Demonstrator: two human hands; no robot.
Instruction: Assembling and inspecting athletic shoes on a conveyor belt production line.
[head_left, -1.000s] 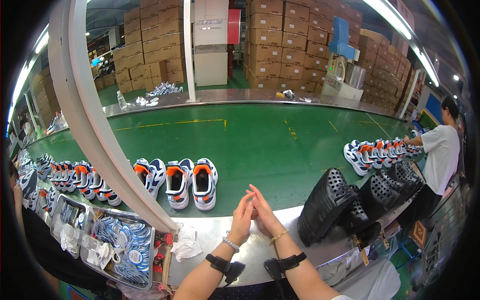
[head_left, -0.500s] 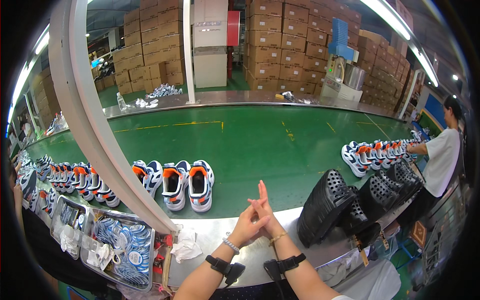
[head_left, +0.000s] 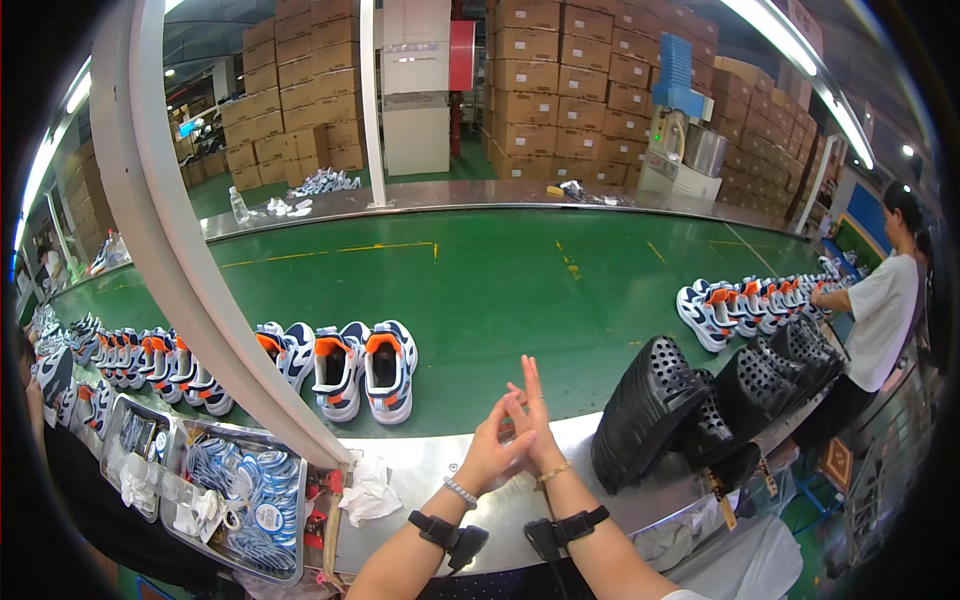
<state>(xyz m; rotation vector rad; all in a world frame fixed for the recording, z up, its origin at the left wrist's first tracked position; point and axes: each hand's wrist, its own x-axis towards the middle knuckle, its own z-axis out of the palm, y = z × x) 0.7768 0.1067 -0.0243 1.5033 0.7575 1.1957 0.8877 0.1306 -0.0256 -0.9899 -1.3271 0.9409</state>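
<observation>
Above the metal ledge, my left hand (head_left: 487, 447) and my right hand (head_left: 539, 432) are pressed together, and no object shows in either. The right fingers stretch upward. The left fingers lie against the right palm, with the left thumb apart. Left of them, on the green belt (head_left: 500, 300), the nearest sneaker (head_left: 388, 375) is white and navy with an orange lining; several like it line up farther left. To my right, black perforated clogs (head_left: 650, 410) stand on end along the ledge.
A white post (head_left: 190, 250) rises at the left. Beside it, a metal tray (head_left: 250, 500) holds blue-white tags; crumpled paper (head_left: 370, 492) lies on the ledge. A person in a white shirt (head_left: 885, 320) works at the right by more sneakers (head_left: 705, 315). Cartons (head_left: 560, 90) are stacked behind.
The sneakers on the belt have slid a little to the left. My hands stay together, with the left fingers spread slightly more against the right hand.
</observation>
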